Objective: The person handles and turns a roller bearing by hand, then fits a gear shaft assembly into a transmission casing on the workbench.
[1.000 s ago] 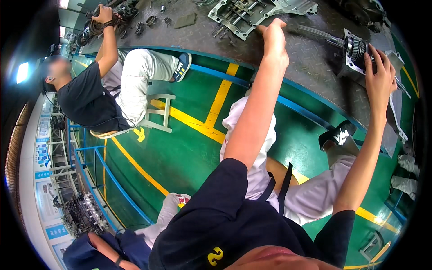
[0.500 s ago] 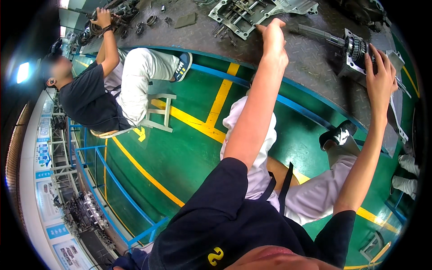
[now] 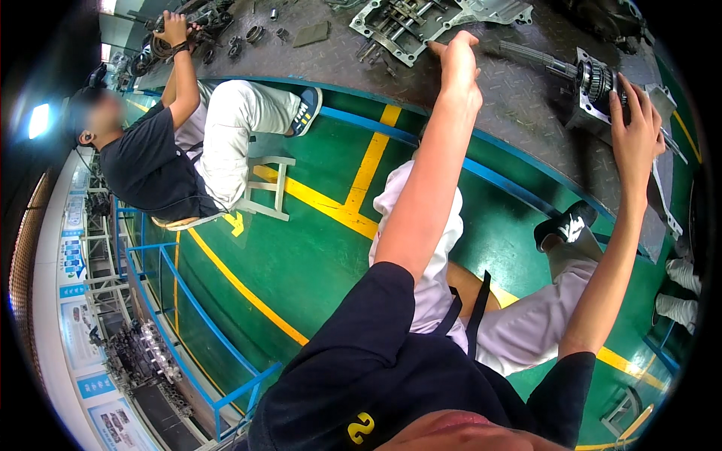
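My left hand [image 3: 457, 71] is held over the near side of the bench, thumb apart from the bent fingers. I see nothing held in it. Its thumb is beside the corner of a light metal gearbox housing [image 3: 412, 54] that has rods and shafts inside; whether they touch I cannot tell. At the right, my right hand [image 3: 638, 124] lies with fingers spread on a gear assembly [image 3: 596, 81], next to its metal casing. From that assembly a splined shaft [image 3: 534, 59] sticks out to the left. The palm side of the right hand is hidden.
The dark steel bench top [image 3: 519, 98] has a blue edge. Rings, small parts and a grey-green cloth [image 3: 310, 34] lie further left. A seated co-worker [image 3: 154, 154] handles metal parts at the bench's left end. Blue rails [image 3: 218, 338] stand behind.
My hands stay in place. The co-worker's hands have shifted slightly at their parts. Dark cloth at the lower left edge has mostly gone out of view.
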Motion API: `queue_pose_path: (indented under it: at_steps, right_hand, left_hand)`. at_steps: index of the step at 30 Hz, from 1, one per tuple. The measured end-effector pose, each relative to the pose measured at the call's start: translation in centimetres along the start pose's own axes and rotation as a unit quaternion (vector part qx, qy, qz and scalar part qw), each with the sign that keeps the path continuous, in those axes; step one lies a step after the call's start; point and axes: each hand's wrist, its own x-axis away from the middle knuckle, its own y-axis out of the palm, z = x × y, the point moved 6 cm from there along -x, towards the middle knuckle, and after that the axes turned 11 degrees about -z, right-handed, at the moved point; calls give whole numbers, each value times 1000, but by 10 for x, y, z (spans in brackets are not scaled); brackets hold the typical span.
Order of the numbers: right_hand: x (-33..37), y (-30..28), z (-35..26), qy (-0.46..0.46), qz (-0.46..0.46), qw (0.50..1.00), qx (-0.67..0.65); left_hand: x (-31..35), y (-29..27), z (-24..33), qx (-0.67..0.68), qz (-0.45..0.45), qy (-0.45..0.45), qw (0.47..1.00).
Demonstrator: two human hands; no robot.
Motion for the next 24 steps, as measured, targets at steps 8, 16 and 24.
queue_pose_path:
  at_steps: [8,16,24]
  right_hand:
    - [0,-2,2,3,-4,1000,-18]
    - [1,-3,3,3,-1,1000,-25]
    - [1,-3,2,5,-8,1000,-17]
  left_hand:
    - [-7,-2,-3,19,12,2,1000]
    - [-5,0,-3,20,7,1,1000]
    - [-8,-2,3,-69,41,59,995]
